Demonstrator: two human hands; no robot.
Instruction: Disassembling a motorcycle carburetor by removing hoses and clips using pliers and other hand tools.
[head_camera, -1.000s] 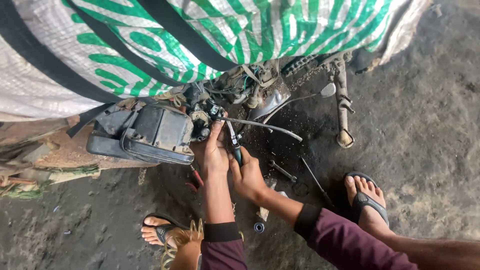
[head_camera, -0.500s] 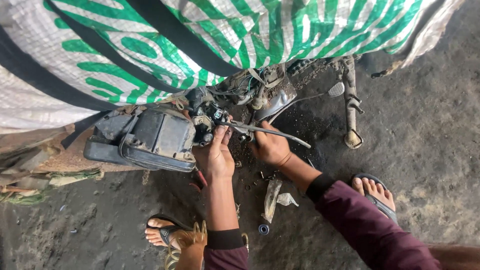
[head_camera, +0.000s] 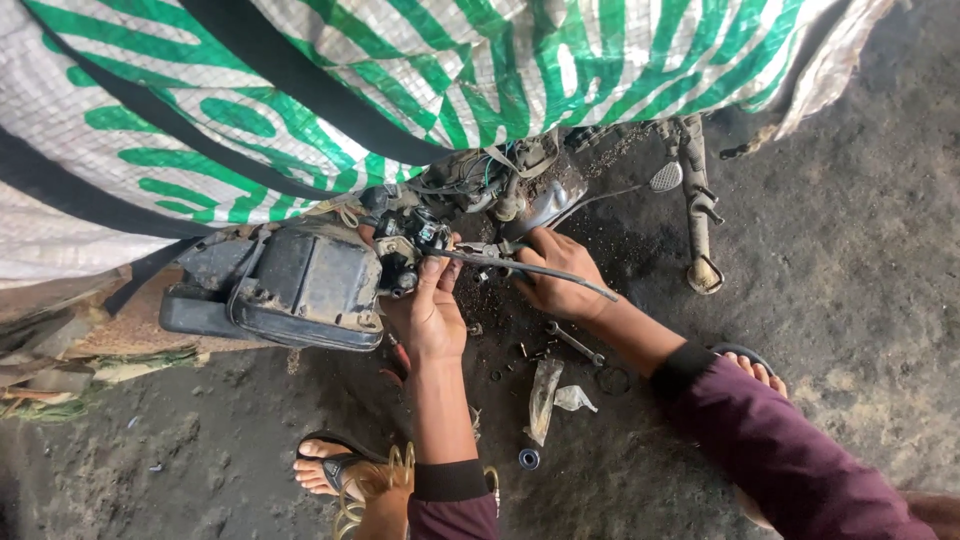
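A greasy engine part (head_camera: 430, 235) with wires sits under a green-and-white woven sack (head_camera: 400, 80). My left hand (head_camera: 430, 310) reaches up to it, its fingers pinching a small fitting at the near end of a thin metal rod (head_camera: 540, 270). My right hand (head_camera: 560, 275) is closed around the same rod, close to the engine. The rod runs from the engine out to the right across my right hand. Both sleeves are maroon.
A dark metal box (head_camera: 290, 285) lies left of my left hand. On the dirty floor lie a spanner (head_camera: 572, 342), a clear plastic wrapper (head_camera: 543, 398), a small ring bearing (head_camera: 529, 458) and a black ring (head_camera: 612, 380). A pedal lever (head_camera: 695, 215) stands right. My sandalled feet (head_camera: 335, 465) are below.
My right hand has moved up from the floor area to the rod near the engine. My left hand stays at the fitting. The tool it held a second ago is no longer visible.
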